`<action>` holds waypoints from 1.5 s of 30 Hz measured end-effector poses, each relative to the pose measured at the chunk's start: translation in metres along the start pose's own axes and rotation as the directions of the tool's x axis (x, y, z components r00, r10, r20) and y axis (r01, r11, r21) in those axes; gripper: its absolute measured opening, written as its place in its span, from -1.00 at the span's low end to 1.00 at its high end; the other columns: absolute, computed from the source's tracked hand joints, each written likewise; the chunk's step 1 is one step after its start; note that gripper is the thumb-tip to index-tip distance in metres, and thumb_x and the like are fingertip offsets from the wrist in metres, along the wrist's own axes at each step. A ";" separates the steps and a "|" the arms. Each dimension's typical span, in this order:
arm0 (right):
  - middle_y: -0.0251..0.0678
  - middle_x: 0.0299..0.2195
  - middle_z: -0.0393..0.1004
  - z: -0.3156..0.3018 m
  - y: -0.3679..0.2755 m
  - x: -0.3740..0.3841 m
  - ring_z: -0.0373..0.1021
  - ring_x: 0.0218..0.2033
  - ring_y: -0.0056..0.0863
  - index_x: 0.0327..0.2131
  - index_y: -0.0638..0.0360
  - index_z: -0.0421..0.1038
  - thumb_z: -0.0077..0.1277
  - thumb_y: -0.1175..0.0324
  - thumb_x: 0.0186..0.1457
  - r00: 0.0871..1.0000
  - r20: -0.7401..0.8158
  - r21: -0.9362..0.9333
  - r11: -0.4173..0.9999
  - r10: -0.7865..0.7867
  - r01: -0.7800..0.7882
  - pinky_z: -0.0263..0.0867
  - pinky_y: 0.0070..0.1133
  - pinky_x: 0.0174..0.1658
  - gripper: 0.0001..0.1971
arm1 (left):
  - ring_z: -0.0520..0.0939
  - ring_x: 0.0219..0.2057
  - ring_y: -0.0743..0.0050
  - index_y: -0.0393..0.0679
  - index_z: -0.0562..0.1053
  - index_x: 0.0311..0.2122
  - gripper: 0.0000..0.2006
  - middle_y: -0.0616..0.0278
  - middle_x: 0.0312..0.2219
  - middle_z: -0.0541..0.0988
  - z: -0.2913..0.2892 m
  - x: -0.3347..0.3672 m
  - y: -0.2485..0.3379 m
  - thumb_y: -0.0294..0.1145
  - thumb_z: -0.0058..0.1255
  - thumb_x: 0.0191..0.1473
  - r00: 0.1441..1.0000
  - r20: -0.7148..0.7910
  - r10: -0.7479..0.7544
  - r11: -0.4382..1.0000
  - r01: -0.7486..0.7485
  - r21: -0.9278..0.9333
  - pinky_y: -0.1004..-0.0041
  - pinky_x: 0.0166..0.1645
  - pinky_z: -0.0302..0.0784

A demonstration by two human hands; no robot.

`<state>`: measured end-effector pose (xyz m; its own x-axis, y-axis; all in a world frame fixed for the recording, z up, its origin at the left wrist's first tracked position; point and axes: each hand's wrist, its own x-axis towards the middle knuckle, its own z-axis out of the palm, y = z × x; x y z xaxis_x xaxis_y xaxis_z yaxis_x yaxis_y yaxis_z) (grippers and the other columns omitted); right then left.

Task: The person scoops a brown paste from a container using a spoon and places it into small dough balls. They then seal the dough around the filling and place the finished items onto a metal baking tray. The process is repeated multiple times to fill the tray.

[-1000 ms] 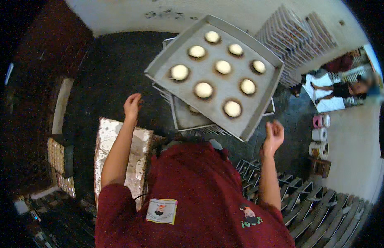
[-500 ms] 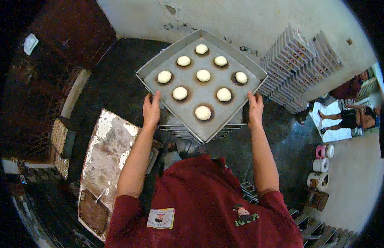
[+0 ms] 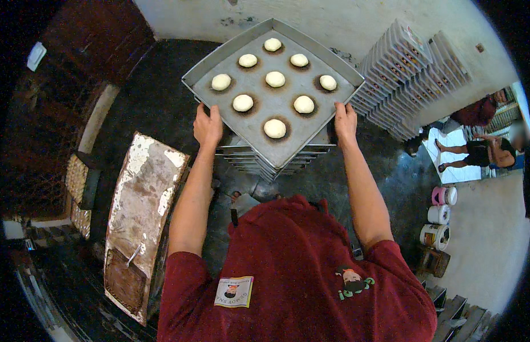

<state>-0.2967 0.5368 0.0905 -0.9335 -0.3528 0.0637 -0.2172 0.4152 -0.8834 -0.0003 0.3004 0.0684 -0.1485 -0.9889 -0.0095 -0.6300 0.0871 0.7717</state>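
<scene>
I report that the square metal tray [image 3: 288, 139] I hold level carries nine pale dough balls [image 3: 274, 79], each apart from its neighbours, on a grey surface with dark scorch rings. Beneath the tray stands a metal rack [image 3: 262, 161]; contact between them cannot be determined. Left of the tray I record a worn table [image 3: 140, 194], its top patched white and brown, bearing a brown rectangular panel [image 3: 125, 282] and a slim pale tool [image 3: 135, 255] at that panel's edge. The dark floor [image 3: 162, 85] extends both sides of the tray; right of it stand stacked pale crates [image 3: 390, 80] and, farther right, three buckets [image 3: 439, 214].
</scene>
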 end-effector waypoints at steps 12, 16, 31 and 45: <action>0.25 -0.04 0.53 0.003 -0.008 -0.003 0.45 0.01 0.24 0.24 0.17 0.32 -0.05 -0.13 0.17 0.997 0.064 -0.073 0.996 0.049 -0.044 0.30 -0.13 0.15 -0.30 | 0.49 0.14 -0.32 -0.45 0.36 0.20 -0.30 -0.33 0.10 0.50 0.012 0.024 -0.038 0.04 -0.10 0.21 0.987 -0.024 0.158 0.986 -0.159 -0.057 0.09 0.24 0.33; 0.33 0.08 0.42 -0.001 0.008 -0.006 0.36 0.15 0.21 0.34 0.46 0.04 -0.07 -0.27 0.21 0.988 0.150 -0.036 0.999 0.036 -0.031 0.26 -0.20 0.24 -0.04 | 0.49 0.14 -0.31 -0.50 0.38 0.16 -0.30 -0.34 0.09 0.50 0.008 0.036 -0.054 0.06 -0.09 0.24 0.977 0.035 0.211 0.975 -0.207 -0.085 0.14 0.24 0.32; -0.13 -0.23 0.68 -0.065 0.292 -0.555 0.61 -0.16 -0.33 -0.12 0.21 0.63 0.34 0.28 0.00 0.767 -0.333 -0.005 0.813 0.548 -0.583 0.47 -0.39 -0.02 -0.64 | 0.65 -0.29 0.20 -0.22 0.60 -0.11 -0.61 0.13 -0.26 0.66 0.002 -0.001 -0.191 -0.06 0.06 0.22 0.794 0.607 0.033 0.637 0.451 -0.625 0.21 -0.20 0.62; -0.03 -0.20 0.63 -0.008 0.212 -1.093 0.57 -0.18 -0.05 -0.21 0.16 0.62 0.22 0.14 0.07 -0.226 -0.450 0.442 -0.004 0.864 -0.897 0.49 -0.22 -0.14 -0.68 | 0.53 -0.46 0.56 -0.29 0.53 -0.30 -0.86 0.30 -0.50 0.56 -0.043 -0.343 -0.354 -0.47 0.26 0.14 -0.155 0.912 0.379 0.811 -0.419 -0.408 0.45 -0.34 0.47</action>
<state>0.6751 1.0174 -0.1630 -0.1053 0.8154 -0.5692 0.9645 -0.0557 -0.2582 0.3065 0.6032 -0.1746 -0.9113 0.2963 -0.2859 -0.1375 0.4355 0.8896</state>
